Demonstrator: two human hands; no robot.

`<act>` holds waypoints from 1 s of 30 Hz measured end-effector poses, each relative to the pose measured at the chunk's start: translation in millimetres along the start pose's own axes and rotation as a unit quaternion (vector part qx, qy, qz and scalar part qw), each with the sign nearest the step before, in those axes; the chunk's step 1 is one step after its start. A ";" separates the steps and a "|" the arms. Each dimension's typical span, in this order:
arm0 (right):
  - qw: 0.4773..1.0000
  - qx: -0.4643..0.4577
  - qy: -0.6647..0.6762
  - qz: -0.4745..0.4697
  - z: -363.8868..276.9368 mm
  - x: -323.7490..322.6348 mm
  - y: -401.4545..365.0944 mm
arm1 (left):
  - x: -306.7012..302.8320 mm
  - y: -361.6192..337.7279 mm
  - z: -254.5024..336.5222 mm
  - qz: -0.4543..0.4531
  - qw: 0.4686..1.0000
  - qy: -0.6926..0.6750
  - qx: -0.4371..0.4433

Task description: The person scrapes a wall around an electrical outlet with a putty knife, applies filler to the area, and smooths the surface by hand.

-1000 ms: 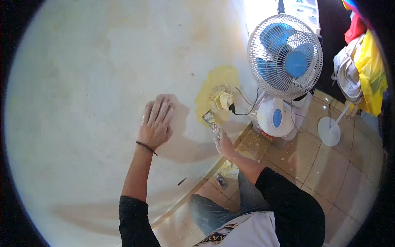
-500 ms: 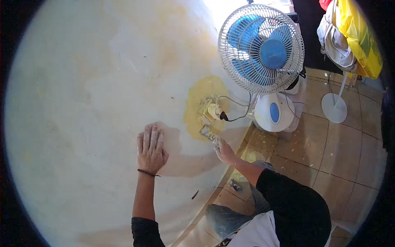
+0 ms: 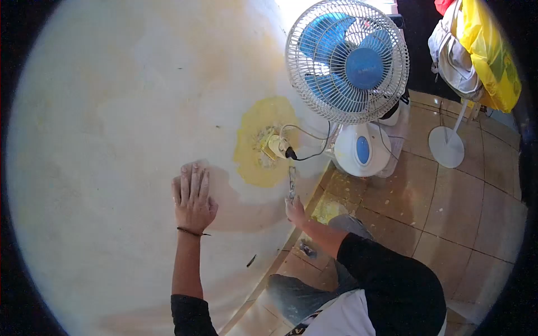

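Note:
My left hand (image 3: 193, 197) rests flat on the pale wall (image 3: 129, 134), palm down with its fingers stretched out and dusted white. Gripped in my right hand (image 3: 296, 211) is a smeared putty knife (image 3: 292, 182), its blade seen nearly edge-on and pointing up the view. The blade stands just below and to the right of a wet-looking yellow patch (image 3: 246, 154). Within that patch, a cream socket adapter (image 3: 277, 145) sticks out of rough, broken plaster. A black plug (image 3: 290, 153) with a cord sits in the adapter.
A white fan with blue blades (image 3: 347, 61) stands on the floor by the wall, its cord (image 3: 319, 154) running to the socket. Yellow splatter (image 3: 330, 210) marks the tiles (image 3: 403, 196). A stand's round white base (image 3: 446, 147) and a yellow bag (image 3: 490, 56) are at right.
The putty knife has turned from showing its flat face to nearly edge-on and moved away from the patch's lower edge. My left hand stays flat on the wall; the whole view has shifted slightly.

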State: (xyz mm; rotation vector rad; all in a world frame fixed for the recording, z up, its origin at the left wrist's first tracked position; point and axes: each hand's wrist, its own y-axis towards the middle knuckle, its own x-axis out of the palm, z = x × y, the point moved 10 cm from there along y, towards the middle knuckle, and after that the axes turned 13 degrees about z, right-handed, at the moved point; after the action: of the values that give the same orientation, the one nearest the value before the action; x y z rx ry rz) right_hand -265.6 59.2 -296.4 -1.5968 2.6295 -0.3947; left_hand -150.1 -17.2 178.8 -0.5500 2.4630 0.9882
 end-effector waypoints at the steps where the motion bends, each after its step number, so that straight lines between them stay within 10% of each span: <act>1: 0.999 -0.024 -0.025 0.009 -39.9 -20.2 0.8 | -2.4 -1.1 0.3 -0.004 1.000 -0.009 0.010; 18: 0.991 -0.083 -0.069 0.081 -123.0 -47.5 51.0 | -3.0 -9.7 -13.6 -0.036 0.992 0.093 0.073; 20: 0.951 -0.250 -0.059 0.175 -154.2 -62.6 48.0 | -0.6 -8.1 -14.5 -0.041 0.992 0.099 0.066; 30: 0.967 -0.170 -0.174 0.076 -130.8 -64.7 58.7 | 1.6 -12.4 -14.5 -0.047 0.988 0.124 0.081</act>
State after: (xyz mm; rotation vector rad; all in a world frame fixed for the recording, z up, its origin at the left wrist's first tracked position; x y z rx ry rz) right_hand -307.7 167.2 -190.1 -1.3656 2.6098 0.3337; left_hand -148.6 -36.2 180.6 -0.7663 2.6750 0.7111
